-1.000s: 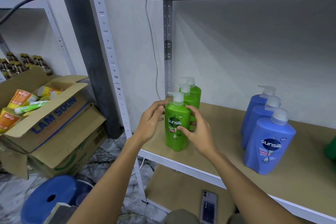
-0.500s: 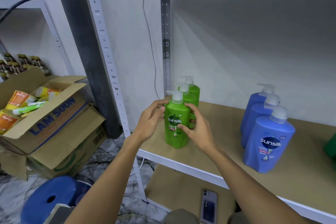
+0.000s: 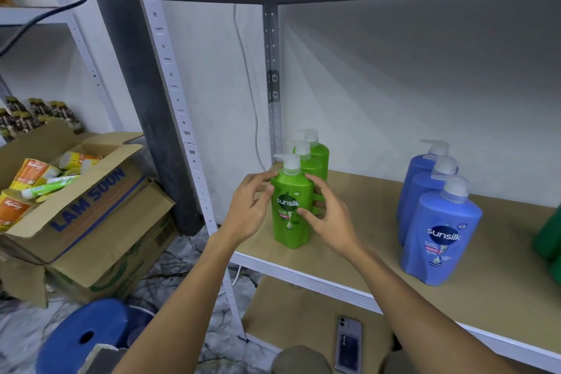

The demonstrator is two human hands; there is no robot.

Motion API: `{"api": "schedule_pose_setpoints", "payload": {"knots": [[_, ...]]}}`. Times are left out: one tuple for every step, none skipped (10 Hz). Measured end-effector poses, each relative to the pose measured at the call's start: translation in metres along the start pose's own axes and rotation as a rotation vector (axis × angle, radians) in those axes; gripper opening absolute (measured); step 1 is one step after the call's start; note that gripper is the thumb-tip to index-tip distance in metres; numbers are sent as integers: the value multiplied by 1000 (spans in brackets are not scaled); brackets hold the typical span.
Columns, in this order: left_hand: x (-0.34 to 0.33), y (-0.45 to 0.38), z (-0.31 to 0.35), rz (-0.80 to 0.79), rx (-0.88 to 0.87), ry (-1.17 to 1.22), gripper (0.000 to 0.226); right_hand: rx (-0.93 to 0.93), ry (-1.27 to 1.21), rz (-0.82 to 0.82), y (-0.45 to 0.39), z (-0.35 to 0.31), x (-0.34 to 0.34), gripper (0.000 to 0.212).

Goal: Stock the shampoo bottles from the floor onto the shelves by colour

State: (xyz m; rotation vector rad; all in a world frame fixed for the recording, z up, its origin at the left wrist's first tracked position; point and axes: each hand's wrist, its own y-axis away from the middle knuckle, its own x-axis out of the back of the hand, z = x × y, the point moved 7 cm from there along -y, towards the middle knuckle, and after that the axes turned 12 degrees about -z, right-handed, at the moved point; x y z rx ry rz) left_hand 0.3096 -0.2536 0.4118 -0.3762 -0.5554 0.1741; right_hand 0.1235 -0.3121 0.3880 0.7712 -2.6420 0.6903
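At the far left, off the shelving, an open cardboard box [image 3: 91, 212] of tubes and packets sits on the floor, with a blue stool [image 3: 88, 334] in front of it; neither is part of the stocking.

On the shelf board [image 3: 379, 255], near its front left corner, the front green bottle [image 3: 291, 206] stands upright and closes a file of three, the other two green bottles [image 3: 315, 158] lined up behind it toward the back left corner. The left hand [image 3: 249, 212] has its fingertips on the bottle's left shoulder, fingers bent but slack. The right hand [image 3: 331, 215] has its thumb across the label and its fingers curved round the far side. Compared with a second ago, the bottle has barely shifted and both hands have loosened from a fuller clasp, so this looks like the last squaring-up before letting go, not a carry.

Further right, toward the middle of the board, three blue bottles [image 3: 440, 237] stand in their own file, well apart from the green. At the right edge a dark green shape [image 3: 549, 237] is cut off by the frame. On the lower board lies a phone [image 3: 349, 343].

Green and blue each seem settled; the next bottle must come from the floor, where none shows here.
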Motion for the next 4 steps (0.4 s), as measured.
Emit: {"api": "schedule_pose_setpoints", "payload": {"knots": [[-2,9,15,55,-87,-78,28,-28,-49,17,7,3,5,71],[-5,16,28,78,-112,-133,28,-61,-73,51,19,0,18,68],[-12,21,43,34,-53,-105,34,-70,-124,62,35,-16,32,60],[-21,35,75,9,-54,-38,31,-40,-129,98,63,-51,57,52]]}}
